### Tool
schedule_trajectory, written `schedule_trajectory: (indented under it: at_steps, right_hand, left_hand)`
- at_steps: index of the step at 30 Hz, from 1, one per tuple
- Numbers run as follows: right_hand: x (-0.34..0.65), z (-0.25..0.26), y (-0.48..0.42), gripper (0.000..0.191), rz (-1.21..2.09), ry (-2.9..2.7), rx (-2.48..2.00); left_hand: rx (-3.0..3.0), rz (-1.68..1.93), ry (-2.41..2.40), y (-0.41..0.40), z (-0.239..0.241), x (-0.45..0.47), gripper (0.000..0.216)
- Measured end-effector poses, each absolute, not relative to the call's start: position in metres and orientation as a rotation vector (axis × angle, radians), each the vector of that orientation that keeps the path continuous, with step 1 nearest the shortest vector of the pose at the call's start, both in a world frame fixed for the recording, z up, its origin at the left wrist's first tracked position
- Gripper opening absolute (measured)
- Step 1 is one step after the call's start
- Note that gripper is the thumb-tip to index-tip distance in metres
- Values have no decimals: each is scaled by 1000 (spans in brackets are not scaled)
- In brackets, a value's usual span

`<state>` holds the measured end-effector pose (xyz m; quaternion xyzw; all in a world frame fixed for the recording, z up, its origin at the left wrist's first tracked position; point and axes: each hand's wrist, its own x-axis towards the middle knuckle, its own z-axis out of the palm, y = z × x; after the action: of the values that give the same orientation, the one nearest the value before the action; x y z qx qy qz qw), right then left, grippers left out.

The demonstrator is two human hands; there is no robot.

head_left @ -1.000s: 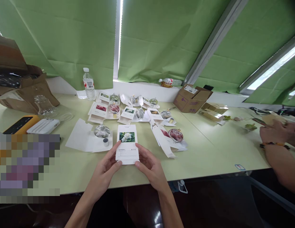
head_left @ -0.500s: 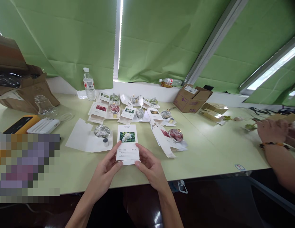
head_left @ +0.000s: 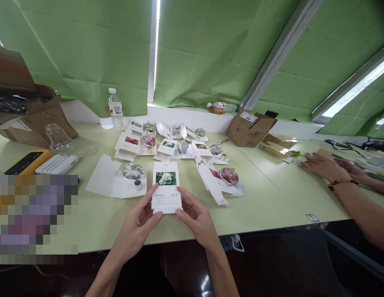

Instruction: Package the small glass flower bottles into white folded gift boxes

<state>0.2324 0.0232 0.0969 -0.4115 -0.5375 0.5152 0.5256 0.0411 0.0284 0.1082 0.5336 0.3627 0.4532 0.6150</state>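
Note:
Both my hands hold a white card box (head_left: 166, 186) with a white flower picture, just above the pale green table (head_left: 266, 198) near its front edge. My left hand (head_left: 137, 227) pinches its lower left corner, thumb on top. My right hand (head_left: 196, 218) grips the lower right edge. Left of the box a clear glass bottle (head_left: 133, 170) and a small silver cap (head_left: 137, 185) rest on a flat white sheet (head_left: 109, 182).
Several small flower-picture boxes and round glass bottles (head_left: 176, 144) lie behind. A water bottle (head_left: 116, 110), open cardboard boxes (head_left: 250, 128), a yellow device (head_left: 26, 162) and a white device (head_left: 56, 164) stand around. Another person's hands (head_left: 329, 167) rest on the table at right.
My hands shifted slightly on the box's lower edge. The other person's hands moved left and down onto the table.

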Motion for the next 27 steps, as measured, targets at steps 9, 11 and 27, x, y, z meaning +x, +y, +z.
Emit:
schedule_trajectory:
  at_steps: [9,11,27]
  right_hand:
    - [233,98,23,52,1239,-1278,-980]
    - [233,98,23,52,1240,-1276,-977]
    - [233,95,23,52,1247,-1256,-951]
  left_hand:
    - [1206,1059,814,29,105,41,62]
    - [1210,1061,803,29,104,41,61]
    - [1278,1039,858,29,103,41,67]
